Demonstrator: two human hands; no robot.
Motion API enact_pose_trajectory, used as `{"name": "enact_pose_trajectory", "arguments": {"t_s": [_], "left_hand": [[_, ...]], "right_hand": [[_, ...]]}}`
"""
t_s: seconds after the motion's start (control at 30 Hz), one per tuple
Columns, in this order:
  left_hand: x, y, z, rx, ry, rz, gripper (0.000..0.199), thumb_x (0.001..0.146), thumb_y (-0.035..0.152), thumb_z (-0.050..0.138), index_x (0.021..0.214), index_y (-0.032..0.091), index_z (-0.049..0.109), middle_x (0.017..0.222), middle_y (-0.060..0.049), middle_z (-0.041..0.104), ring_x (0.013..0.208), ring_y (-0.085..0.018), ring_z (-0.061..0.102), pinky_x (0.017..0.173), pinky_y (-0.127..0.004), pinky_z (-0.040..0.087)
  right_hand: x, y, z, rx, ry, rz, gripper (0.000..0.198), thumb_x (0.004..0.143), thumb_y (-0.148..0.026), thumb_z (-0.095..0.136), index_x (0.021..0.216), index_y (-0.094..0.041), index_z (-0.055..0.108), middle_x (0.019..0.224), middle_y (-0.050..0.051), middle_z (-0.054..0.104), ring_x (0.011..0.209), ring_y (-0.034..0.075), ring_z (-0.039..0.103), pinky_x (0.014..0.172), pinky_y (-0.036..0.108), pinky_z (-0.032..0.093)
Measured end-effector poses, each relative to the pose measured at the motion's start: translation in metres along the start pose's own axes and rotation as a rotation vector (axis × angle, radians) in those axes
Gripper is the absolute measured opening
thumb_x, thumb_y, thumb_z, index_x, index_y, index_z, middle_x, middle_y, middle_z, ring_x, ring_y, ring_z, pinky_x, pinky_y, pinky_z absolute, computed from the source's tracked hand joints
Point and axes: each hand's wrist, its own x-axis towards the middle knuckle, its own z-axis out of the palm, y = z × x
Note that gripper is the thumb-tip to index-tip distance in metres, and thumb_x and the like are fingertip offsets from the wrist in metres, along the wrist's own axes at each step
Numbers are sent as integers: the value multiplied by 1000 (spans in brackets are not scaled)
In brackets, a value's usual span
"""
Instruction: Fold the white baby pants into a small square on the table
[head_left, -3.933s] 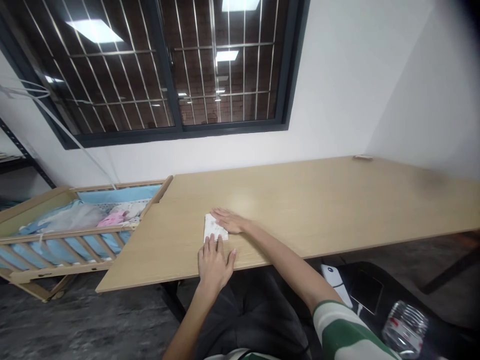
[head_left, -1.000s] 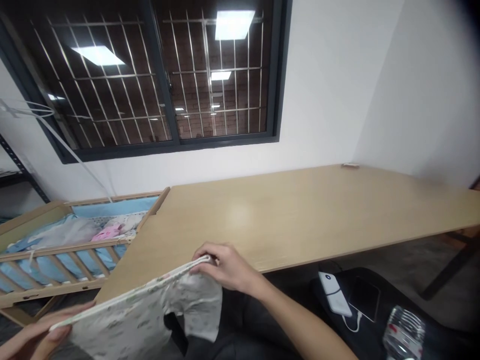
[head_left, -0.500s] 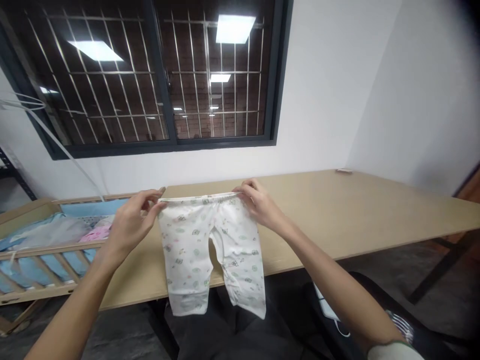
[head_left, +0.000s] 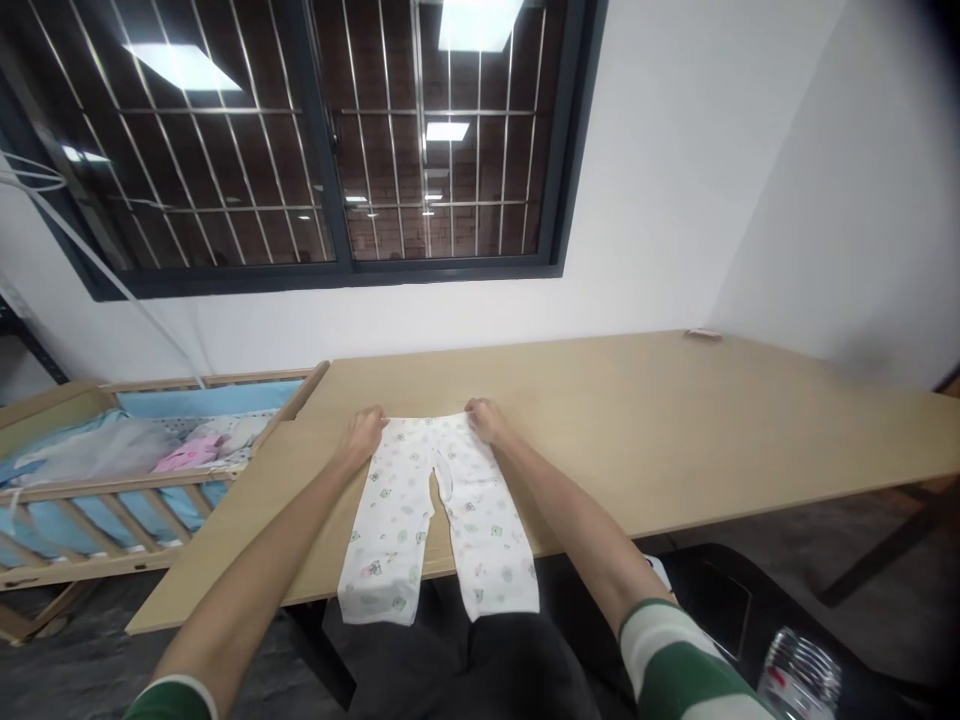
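One pair of small white baby trousers with a pale printed pattern (head_left: pixel 439 510) is seen spread flat on the long light-wooden desk (head_left: pixel 675 420), waistband at the far end and two legs pointing toward the near edge, where the two cuffs hang just over it. Two hands are counted: the left hand (head_left: pixel 362 435) is curled on the left corner of the waistband, and the right hand (head_left: pixel 486 418) is curled on the right corner, each pinching or pressing the cloth (which of the two cannot be told at this size). Both forearms are stretched along the outer sides of the trousers, and green-and-white striped sleeves are seen at the near edge of the view.

One wooden baby cot with slatted sides and a blue lining (head_left: pixel 90 480) is placed to the left of the desk, touching its left end; a grey cloth (head_left: pixel 97 450) and a pink garment (head_left: pixel 187 455) are held in it, among other pale pieces. One clear plastic water bottle (head_left: pixel 799 680) is seen near right, below the desk. One small flat object (head_left: pixel 703 334) is left at the far right of the desk. A dark-framed barred window (head_left: pixel 315 140) is set in the white wall behind.
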Motion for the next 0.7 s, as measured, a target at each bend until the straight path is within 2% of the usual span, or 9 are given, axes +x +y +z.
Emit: {"name": "enact_pose_trajectory", "arguments": {"t_s": [0.1, 0.2, 0.33, 0.43, 0.5, 0.53, 0.63, 0.7], "left_hand": [[13, -2, 23, 23, -39, -80, 23, 101, 34, 54, 112, 16, 64, 116, -11, 68, 105, -23, 64, 89, -39, 53], [21, 0, 32, 34, -62, -130, 35, 97, 41, 63, 123, 17, 62, 124, -9, 64, 107, -23, 64, 92, -46, 56], [23, 12, 23, 27, -65, -148, 36, 97, 40, 62, 125, 18, 61, 127, -10, 62, 111, -24, 63, 95, -47, 54], [12, 36, 9, -1, -33, -98, 32, 102, 30, 49, 128, 13, 58, 133, -18, 59, 125, -30, 54, 105, -50, 43], [-7, 59, -1, -42, -38, -2, 33, 102, 25, 42, 128, 11, 57, 135, -22, 57, 130, -32, 50, 108, -48, 39], [-21, 73, -4, -71, -59, 67, 32, 102, 27, 41, 125, 13, 58, 134, -20, 59, 128, -30, 52, 106, -44, 40], [-80, 116, -8, -168, -187, 302, 25, 99, 41, 49, 104, 23, 66, 112, -6, 70, 106, -21, 64, 89, -30, 48], [-124, 144, -4, -216, -262, 423, 28, 91, 52, 59, 97, 25, 67, 101, -2, 72, 93, -20, 67, 77, -27, 49]], "right_hand": [[13, 6, 24, 8, 6, 87, 34, 88, -5, 50, 115, -15, 66, 115, 12, 68, 106, 22, 61, 88, 27, 44], [25, 8, 38, 7, 16, 161, 34, 89, -6, 48, 118, -15, 65, 117, 13, 67, 105, 23, 61, 86, 28, 45], [38, 9, 42, 14, 10, 203, 33, 90, -8, 51, 119, -18, 66, 123, 13, 66, 108, 23, 61, 89, 27, 45], [43, 11, 40, 27, -10, 226, 34, 90, -9, 54, 120, -17, 67, 123, 13, 67, 108, 21, 63, 89, 24, 46], [46, 12, 37, 41, -25, 245, 33, 90, -11, 55, 120, -15, 69, 119, 13, 69, 107, 20, 64, 89, 23, 46], [47, 12, 36, 49, -34, 255, 31, 90, -13, 56, 118, -14, 70, 116, 13, 71, 106, 20, 65, 88, 22, 46], [51, 13, 30, 72, -70, 285, 20, 88, -16, 62, 102, -13, 76, 104, 12, 75, 99, 20, 68, 83, 22, 47], [52, 12, 26, 85, -83, 307, 16, 85, -16, 64, 95, -13, 77, 98, 12, 76, 95, 20, 69, 81, 22, 47]]}}
